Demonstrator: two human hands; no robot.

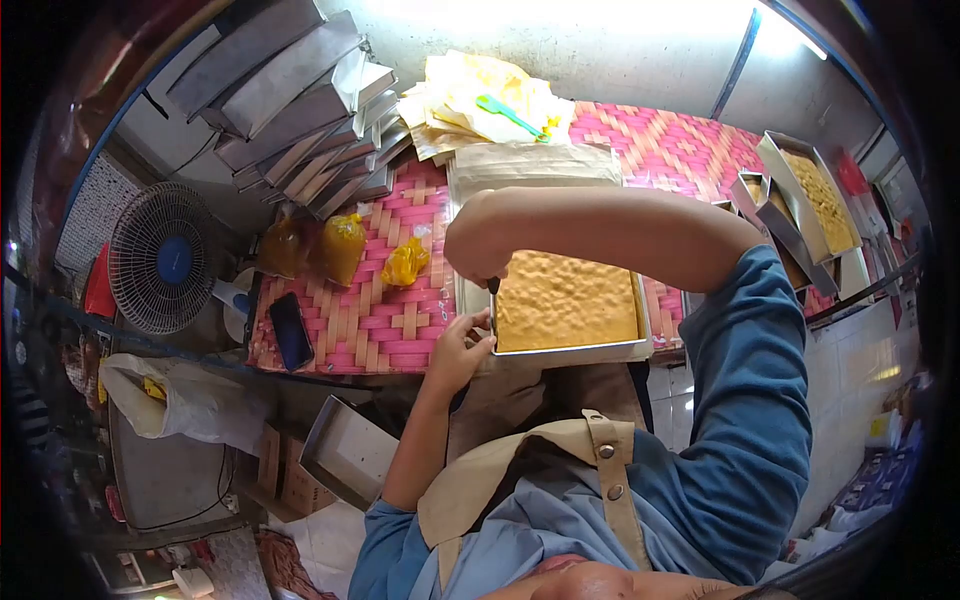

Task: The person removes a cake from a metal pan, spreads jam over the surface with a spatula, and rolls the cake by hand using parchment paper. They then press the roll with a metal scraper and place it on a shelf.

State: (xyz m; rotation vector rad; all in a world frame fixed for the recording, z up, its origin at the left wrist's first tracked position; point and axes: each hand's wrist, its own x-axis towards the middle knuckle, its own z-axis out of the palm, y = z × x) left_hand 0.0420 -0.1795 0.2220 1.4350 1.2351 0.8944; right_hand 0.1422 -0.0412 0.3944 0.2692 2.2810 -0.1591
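A square metal baking tray (566,353) full of golden cake (566,300) sits at the near edge of a pink and tan woven mat. My left hand (462,345) grips the tray's near left corner. My right hand (472,245) is closed around a dark-handled knife (493,287), whose blade goes down along the tray's left inner wall. Most of the blade is hidden by the cake and the rim.
Stacked empty metal tins (300,100) stand at the back left. Two trays of cake (815,200) lean at the right. Bags of yellow filling (343,245), a phone (290,330), papers with a green spatula (508,115), and a fan (160,255) surround the mat.
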